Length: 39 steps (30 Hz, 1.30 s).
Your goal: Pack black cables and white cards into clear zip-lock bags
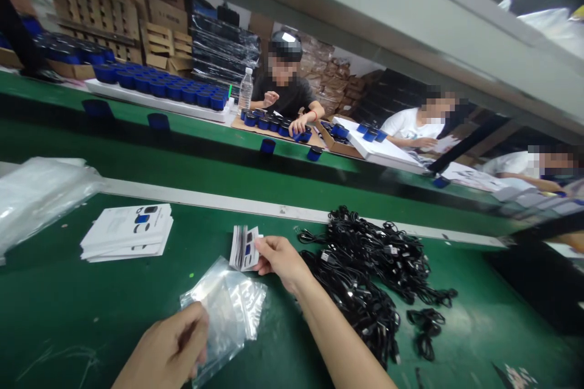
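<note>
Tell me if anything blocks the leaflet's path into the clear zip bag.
Nothing visible: the folded white printed leaflet in the right hand sits just beyond the clear plastic zip bag, held by the left hand.

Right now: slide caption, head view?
Left hand holds a clear zip bag, right hand a folded leaflet, beside bundled black cables on a green workbench.
</note>
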Motion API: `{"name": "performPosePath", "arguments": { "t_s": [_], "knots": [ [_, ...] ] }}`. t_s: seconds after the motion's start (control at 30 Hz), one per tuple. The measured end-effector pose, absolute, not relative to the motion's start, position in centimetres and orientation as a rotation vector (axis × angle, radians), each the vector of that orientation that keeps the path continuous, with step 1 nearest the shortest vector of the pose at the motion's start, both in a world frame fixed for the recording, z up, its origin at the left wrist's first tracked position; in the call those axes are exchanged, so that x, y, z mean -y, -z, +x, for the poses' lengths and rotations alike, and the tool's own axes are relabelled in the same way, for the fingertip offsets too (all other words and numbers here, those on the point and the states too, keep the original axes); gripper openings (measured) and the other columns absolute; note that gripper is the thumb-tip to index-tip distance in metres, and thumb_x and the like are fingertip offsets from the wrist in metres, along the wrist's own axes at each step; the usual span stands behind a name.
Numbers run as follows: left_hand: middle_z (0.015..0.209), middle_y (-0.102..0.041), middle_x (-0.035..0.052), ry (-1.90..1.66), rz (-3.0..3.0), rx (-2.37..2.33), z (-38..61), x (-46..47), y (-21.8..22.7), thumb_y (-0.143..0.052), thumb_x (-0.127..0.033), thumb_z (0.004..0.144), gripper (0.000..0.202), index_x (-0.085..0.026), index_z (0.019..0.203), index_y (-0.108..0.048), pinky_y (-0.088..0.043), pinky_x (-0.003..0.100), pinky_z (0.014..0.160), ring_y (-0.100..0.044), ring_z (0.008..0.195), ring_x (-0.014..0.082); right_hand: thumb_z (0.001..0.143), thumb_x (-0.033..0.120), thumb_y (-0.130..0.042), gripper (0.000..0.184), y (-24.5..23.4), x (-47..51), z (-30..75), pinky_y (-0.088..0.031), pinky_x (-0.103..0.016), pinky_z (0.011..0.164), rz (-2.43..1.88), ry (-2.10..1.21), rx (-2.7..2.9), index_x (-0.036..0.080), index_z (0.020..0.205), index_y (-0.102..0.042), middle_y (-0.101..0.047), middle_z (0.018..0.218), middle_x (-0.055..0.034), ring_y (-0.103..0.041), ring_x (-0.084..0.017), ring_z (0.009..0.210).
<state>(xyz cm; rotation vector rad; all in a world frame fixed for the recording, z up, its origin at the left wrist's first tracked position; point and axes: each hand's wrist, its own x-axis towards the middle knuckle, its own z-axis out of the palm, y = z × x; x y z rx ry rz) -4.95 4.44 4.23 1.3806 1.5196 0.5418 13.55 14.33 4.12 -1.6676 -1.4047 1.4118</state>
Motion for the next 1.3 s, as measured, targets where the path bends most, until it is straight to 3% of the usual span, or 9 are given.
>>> {"name": "performPosePath", "arguments": {
  "t_s": [0.17, 0.37, 0.6, 0.7, 0.8, 1.0, 1.13, 1.23, 1.3],
  "knots": [
    [0.046, -0.051, -0.0047, -0.648, 1.242, -1.506, -4.9, -4.9, -4.8, -0.04, -0.059, 0.08, 0.046, -0.022, 0.055, -0.047, -0.039, 0.021, 0.045, -0.049, 0.043, 0.0124, 0.088, 0.025, -0.051, 0.029, -5.3, -12.5, 15.5, -0.034, -0.022, 0.049, -1.722, -0.902, 1.521, 0.017, 0.061, -0.055, -0.049, 0.053, 0.0039, -0.047, -0.012, 0.052],
    [0.054, -0.063, -0.0011, -0.694, 1.249, -1.553, -4.8, -5.1, -4.7, -0.038, -0.056, 0.084, 0.047, -0.021, 0.063, -0.059, -0.045, 0.023, 0.053, -0.058, 0.05, 0.014, 0.088, 0.034, -0.047, 0.031, -7.0, -8.4, 15.7, -0.032, -0.026, 0.056, -1.672, -0.584, 1.625, 0.02, 0.061, -0.053, -0.051, 0.061, 0.0001, -0.047, -0.015, 0.058],
    [0.051, -0.058, -0.0027, -0.721, 1.281, -1.589, -4.5, -4.7, -4.8, -0.04, -0.055, 0.084, 0.043, -0.022, 0.062, -0.059, -0.046, 0.023, 0.054, -0.058, 0.052, 0.0148, 0.088, 0.036, -0.057, 0.032, -6.3, -8.6, 14.4, -0.031, -0.028, 0.058, -1.79, -0.056, 1.821, 0.02, 0.061, -0.053, -0.059, 0.063, -0.0035, -0.053, -0.019, 0.059],
    [0.051, -0.057, -0.0031, -0.704, 1.276, -1.59, -4.4, -4.4, -4.6, -0.041, -0.054, 0.083, 0.043, -0.022, 0.06, -0.058, -0.045, 0.022, 0.052, -0.057, 0.05, 0.0141, 0.085, 0.04, -0.063, 0.031, -5.8, -10.7, 13.6, -0.025, -0.028, 0.051, -1.939, -0.096, 1.925, 0.02, 0.062, -0.056, -0.062, 0.062, -0.0052, -0.057, -0.02, 0.056],
    [0.052, -0.059, -0.003, -0.711, 1.234, -1.577, -4.4, -4.3, -4.2, -0.044, -0.055, 0.081, 0.042, -0.021, 0.061, -0.058, -0.046, 0.021, 0.052, -0.057, 0.05, 0.0138, 0.089, 0.044, -0.056, 0.041, -5.3, -12.7, 13.1, -0.021, -0.027, 0.047, -1.96, -0.214, 1.943, 0.021, 0.054, -0.055, -0.061, 0.052, -0.0026, -0.057, -0.019, 0.049],
    [0.053, -0.06, -0.0021, -0.695, 1.177, -1.545, -4.9, -4.5, -3.2, -0.044, -0.06, 0.08, 0.046, -0.021, 0.061, -0.059, -0.046, 0.022, 0.051, -0.056, 0.051, 0.0139, 0.098, 0.033, -0.037, 0.045, -4.4, -13.6, 14.1, -0.026, -0.024, 0.047, -1.971, -0.289, 1.888, 0.021, 0.061, -0.06, -0.065, 0.057, -0.0014, -0.061, -0.018, 0.054],
    [0.064, -0.068, 0.0006, -0.65, 1.183, -1.47, -5.3, -4.9, -2.4, -0.045, -0.064, 0.079, 0.047, -0.021, 0.067, -0.061, -0.05, 0.024, 0.056, -0.061, 0.057, 0.0154, 0.096, 0.029, -0.041, 0.039, -5.7, -12.5, 15.2, -0.027, -0.025, 0.048, -1.963, -0.222, 1.843, 0.019, 0.062, -0.058, -0.063, 0.057, -0.0018, -0.058, -0.017, 0.052],
    [0.071, -0.071, 0.0014, -0.681, 1.117, -1.47, -5.7, -5.3, -2.0, -0.047, -0.065, 0.076, 0.045, -0.022, 0.075, -0.061, -0.053, 0.026, 0.061, -0.066, 0.063, 0.0178, 0.097, 0.03, -0.034, 0.038, -7.4, -9.8, 15.2, -0.028, -0.027, 0.053, -1.931, -0.079, 1.794, 0.017, 0.071, -0.058, -0.063, 0.066, -0.0067, -0.056, -0.02, 0.057],
    [0.073, -0.071, 0.0011, -0.745, 1.064, -1.459, -5.8, -5.4, -1.9, -0.048, -0.065, 0.075, 0.045, -0.022, 0.077, -0.061, -0.055, 0.027, 0.065, -0.068, 0.068, 0.0197, 0.098, 0.036, -0.029, 0.045, -8.0, -7.4, 14.3, -0.03, -0.027, 0.055, -1.775, -0.04, 1.881, 0.019, 0.067, -0.056, -0.06, 0.062, -0.0041, -0.053, -0.018, 0.055]
  ]
}}
